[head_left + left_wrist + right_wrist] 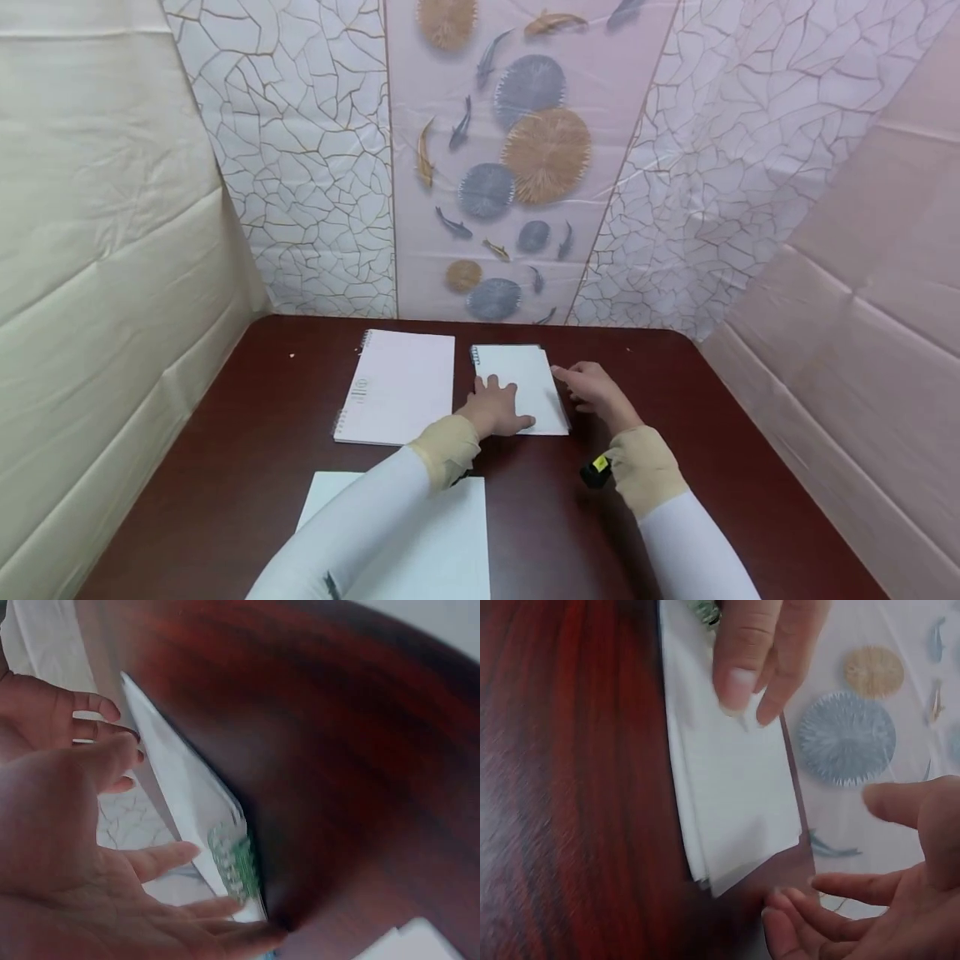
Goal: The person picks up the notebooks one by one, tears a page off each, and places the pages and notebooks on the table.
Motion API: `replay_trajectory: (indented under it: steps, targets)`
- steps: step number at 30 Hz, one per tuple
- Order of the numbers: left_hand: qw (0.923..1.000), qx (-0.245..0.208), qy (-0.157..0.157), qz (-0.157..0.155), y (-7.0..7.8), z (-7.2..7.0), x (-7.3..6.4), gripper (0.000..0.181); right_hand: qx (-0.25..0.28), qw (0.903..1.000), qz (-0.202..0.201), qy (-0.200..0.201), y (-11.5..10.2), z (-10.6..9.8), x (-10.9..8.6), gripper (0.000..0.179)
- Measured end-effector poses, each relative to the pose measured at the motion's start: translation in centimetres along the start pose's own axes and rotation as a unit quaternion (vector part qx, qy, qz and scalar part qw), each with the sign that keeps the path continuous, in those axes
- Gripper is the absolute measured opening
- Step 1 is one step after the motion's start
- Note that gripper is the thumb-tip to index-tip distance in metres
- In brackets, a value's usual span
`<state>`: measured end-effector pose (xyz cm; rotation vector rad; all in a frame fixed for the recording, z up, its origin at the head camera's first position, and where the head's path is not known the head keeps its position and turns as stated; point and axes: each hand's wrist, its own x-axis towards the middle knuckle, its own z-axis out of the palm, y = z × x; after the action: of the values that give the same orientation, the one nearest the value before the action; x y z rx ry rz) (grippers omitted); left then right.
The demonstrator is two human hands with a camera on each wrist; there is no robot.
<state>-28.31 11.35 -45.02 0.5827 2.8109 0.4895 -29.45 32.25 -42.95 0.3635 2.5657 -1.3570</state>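
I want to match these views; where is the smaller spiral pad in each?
Head: the pad is below and right of centre, partly hidden by the left hand.
Left wrist: the pad slants from upper left to bottom centre.
Right wrist: the pad runs down the middle from the top edge.
Shared landmark: its wire coil, at the pad's upper left, lower end and top, respectively.

White sleeves (360, 517); beige cuffs (647, 469); blk/yellow R-wrist unit (595, 473), prob. cam

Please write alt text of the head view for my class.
A person's left hand spreads over a small spiral notebook, the right hand beside its right edge; a larger notebook and white paper lie nearby on a dark table.
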Motion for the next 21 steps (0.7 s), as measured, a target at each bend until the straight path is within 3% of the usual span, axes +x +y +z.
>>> replay_trajectory:
  steps: [6,11,13,16,18,21]
  targets:
    - [0.9986,0.047,0.022,0.002,0.7,0.9,-0.2,0.076,-0.002,0.9999,0.006,-0.010,1.1,-0.1,0.0,0.052]
    - [0.9988,0.036,0.031,0.011,1.1,1.1,0.2,0.072,0.006,1.0000,0.003,-0.005,1.7,-0.1,0.0,0.038]
    - [0.9990,0.009,0.039,0.021,1.0,0.9,0.6,0.071,0.022,0.9997,-0.011,-0.002,1.5,-0.2,0.0,0.030]
    - [0.9952,-0.082,0.047,0.027,0.4,-0.3,1.1,0.073,0.078,0.9957,-0.048,-0.008,0.4,-0.3,-0.5,0.021]
    - [0.9824,-0.181,0.045,0.012,-0.1,-1.7,1.3,0.081,0.113,0.9902,-0.080,-0.016,-0.7,-0.3,-1.1,0.020]
    - [0.9458,-0.322,0.035,-0.026,-1.3,-4.1,1.5,0.096,0.127,0.9819,-0.136,-0.034,-2.8,0.4,-2.4,0.026]
